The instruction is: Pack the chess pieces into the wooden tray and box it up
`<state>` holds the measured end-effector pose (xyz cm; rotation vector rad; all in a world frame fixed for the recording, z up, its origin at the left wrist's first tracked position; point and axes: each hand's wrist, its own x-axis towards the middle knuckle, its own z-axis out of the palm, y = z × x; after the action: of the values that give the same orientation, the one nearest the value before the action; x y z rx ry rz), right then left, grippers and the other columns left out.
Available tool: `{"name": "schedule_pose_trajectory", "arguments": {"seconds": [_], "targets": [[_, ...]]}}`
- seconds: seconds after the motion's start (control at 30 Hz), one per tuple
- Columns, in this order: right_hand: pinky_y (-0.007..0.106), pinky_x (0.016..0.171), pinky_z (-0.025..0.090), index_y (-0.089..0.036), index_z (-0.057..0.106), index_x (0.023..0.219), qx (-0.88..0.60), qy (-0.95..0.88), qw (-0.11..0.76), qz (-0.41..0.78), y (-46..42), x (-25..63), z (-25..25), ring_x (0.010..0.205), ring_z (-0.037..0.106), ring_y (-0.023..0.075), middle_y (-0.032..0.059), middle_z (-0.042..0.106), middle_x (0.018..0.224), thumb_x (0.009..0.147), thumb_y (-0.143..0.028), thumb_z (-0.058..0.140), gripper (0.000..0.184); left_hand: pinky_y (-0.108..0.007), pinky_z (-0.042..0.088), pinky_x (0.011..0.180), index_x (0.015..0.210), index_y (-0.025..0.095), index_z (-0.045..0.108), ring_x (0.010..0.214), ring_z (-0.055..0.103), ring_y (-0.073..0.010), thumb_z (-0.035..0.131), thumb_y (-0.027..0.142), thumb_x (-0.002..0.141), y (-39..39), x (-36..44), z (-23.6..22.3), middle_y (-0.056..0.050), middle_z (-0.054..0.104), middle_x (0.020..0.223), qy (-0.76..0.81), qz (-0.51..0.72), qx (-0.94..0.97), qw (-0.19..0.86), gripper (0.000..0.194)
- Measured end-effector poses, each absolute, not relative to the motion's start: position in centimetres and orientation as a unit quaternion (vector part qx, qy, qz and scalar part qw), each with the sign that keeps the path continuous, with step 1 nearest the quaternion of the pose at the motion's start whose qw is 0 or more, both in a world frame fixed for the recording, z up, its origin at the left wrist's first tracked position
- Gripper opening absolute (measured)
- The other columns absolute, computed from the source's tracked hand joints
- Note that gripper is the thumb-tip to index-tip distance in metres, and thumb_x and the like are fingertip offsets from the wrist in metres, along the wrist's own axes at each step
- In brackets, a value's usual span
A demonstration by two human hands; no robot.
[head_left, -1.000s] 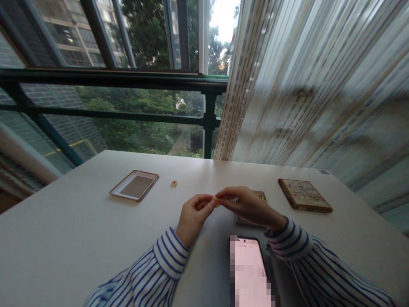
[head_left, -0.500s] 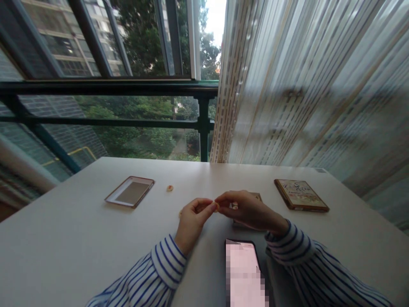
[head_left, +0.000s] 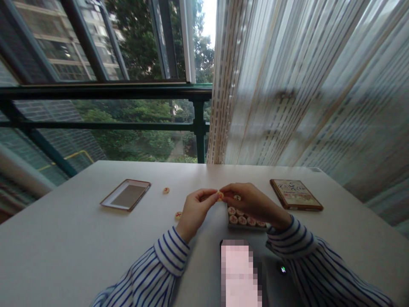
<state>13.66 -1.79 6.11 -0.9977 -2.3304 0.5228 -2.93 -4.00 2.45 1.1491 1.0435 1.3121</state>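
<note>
Between the fingertips of both hands is a small round xiangqi piece (head_left: 220, 196) with a red character. My left hand (head_left: 195, 213) pinches it from the left, and my right hand (head_left: 247, 202) grips it from the right. Under and behind my right hand stands a box (head_left: 247, 227) with rows of red-marked pieces (head_left: 242, 220), partly hidden by the hand. One loose piece (head_left: 178, 215) lies on the table beside my left hand, partly covered by it. Farther back lies another loose piece (head_left: 166, 190).
An open, shallow lid or tray (head_left: 105, 207) lies at the left of the white table (head_left: 70, 238). A closed case with a printed cover (head_left: 297, 194) sits at the right. In front is a phone (head_left: 239, 273), its screen blurred. Behind are a railing (head_left: 128, 90) and curtains (head_left: 275, 76).
Both hands have risen slightly with the piece, whose red-marked face now shows. More of the box and its pieces is visible below my right hand. The view has shifted a little.
</note>
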Motion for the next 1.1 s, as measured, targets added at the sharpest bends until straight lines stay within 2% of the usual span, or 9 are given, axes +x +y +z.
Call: {"name": "schedule_pose_trajectory", "arguments": {"seconds": [0.13,0.33,0.53,1.1], "targets": [[0.025,0.069,0.045,-0.020,0.065,0.097,-0.376,-0.861,0.283,0.193,-1.7,14.3,6.6,0.075,0.061,0.0139,0.0031,0.068,0.084,0.081,-0.030,0.052,0.023,-0.030,0.047,0.078,0.082,0.012,0.064,0.080,0.062,-0.0167,0.071,0.031,0.062,-3.2,-2.5,3.3,-0.007,0.068,0.083,0.416,0.530,0.500,0.544,0.029],[0.025,0.068,0.046,-0.019,0.064,0.096,-0.382,-0.851,0.301,0.198,-1.5,14.7,6.8,0.075,0.061,0.0129,0.0028,0.068,0.083,0.080,-0.028,0.053,0.022,-0.027,0.046,0.068,0.076,0.012,0.065,0.068,0.060,-0.0140,0.071,0.028,0.061,-2.3,-2.3,4.7,-0.005,0.067,0.071,0.439,0.509,0.514,0.533,0.023],[0.025,0.068,0.045,-0.019,0.065,0.095,-0.379,-0.851,0.313,0.187,-1.2,14.9,6.8,0.073,0.060,0.0125,0.0028,0.067,0.081,0.081,-0.029,0.053,0.021,-0.026,0.045,0.066,0.081,0.012,0.069,0.069,0.058,-0.0133,0.068,0.028,0.065,-2.0,-2.9,5.4,-0.008,0.068,0.077,0.432,0.475,0.532,0.553,0.023],[0.029,0.072,0.043,-0.020,0.063,0.098,-0.382,-0.880,0.274,0.073,-0.4,15.0,5.9,0.079,0.058,0.0155,0.0041,0.066,0.085,0.080,-0.029,0.054,0.022,-0.026,0.045,0.066,0.081,0.012,0.069,0.071,0.059,-0.0149,0.069,0.030,0.064,-1.1,-2.4,3.6,-0.008,0.068,0.077,0.439,0.498,0.506,0.550,0.025]]}}
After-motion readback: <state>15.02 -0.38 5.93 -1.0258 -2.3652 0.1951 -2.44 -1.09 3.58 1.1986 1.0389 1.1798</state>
